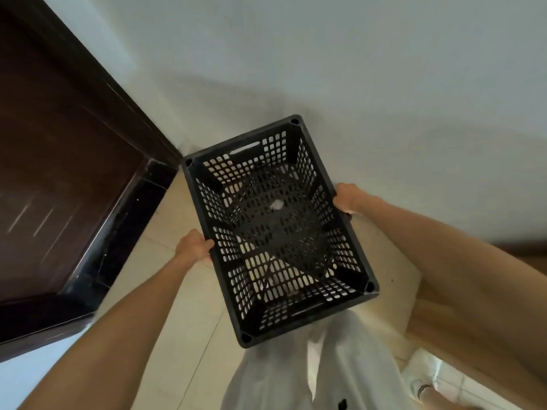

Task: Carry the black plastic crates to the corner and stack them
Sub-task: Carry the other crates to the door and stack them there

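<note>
While the black crate [275, 238] hangs over the corner [183, 150]
Left hand [194, 247] and right hand [347, 199] clasp opposite rims; lower it level between the fingers.

We cannot see the fingertips of the left hand [194, 245] at 8 o'clock or the right hand [347, 199] at 3 o'clock; the rim of the crate [266, 232] hides them. A pale scrap [276, 205] on its bottom is too blurred to name. The dark door [59, 158] runs off the frame at 9 o'clock.
</note>
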`<state>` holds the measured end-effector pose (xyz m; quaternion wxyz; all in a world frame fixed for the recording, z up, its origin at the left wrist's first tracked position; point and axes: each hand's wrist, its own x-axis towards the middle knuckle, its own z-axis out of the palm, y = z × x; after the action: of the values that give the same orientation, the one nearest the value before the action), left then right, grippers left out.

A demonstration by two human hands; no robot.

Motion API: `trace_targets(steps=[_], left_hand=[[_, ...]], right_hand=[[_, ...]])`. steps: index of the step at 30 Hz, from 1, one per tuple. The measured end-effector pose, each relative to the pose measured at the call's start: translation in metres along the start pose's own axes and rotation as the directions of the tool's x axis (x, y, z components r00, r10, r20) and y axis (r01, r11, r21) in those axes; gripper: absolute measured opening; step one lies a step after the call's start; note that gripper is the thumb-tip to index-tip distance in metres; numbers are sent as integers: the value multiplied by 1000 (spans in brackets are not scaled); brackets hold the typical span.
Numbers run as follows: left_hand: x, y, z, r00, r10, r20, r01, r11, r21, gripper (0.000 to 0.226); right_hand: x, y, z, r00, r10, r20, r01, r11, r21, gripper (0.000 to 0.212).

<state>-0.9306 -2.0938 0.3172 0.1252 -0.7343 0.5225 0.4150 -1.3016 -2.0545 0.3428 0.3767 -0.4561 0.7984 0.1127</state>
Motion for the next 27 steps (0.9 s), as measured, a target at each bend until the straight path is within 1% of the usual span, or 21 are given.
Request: trace_targets(steps=[6,8,11,13,15,18,20,23,27], left_hand=[[26,5,30,994,-96,50,102,985,-137,31],[30,4,44,989,-133,72,146,965,-218,34],[33,6,66,981,-182,74,196,927,-319,39],[33,9,81,973,-217,73,229,914,-336,44],[33,12,98,966,-247,77,258,895,-365,48],[30,19,126,954,-287,83,295,861,-414,40],[26,26,144,949,-302,88,310,852,-422,34],[26,39,160,944,-325,51,320,872,-371,36],[29,52,165,935,-355,20,335,861,-383,38]], right_hand=[[62,2,-3,997,-28,68,33,997,-77,37],[82,2,-5,994,-62,85,70,992,-103,36],[113,0,-11,982,-119,146,141,978,-151,33],[132,-1,-14,969,-157,193,189,969,-160,37],[150,-3,-17,951,-201,235,245,954,-176,47],[171,-4,-20,933,-233,274,297,928,-224,53],[185,-1,-21,926,-237,294,316,913,-257,49],[202,2,-25,929,-256,268,327,907,-265,36],[212,0,-32,931,-287,227,340,907,-250,33]])
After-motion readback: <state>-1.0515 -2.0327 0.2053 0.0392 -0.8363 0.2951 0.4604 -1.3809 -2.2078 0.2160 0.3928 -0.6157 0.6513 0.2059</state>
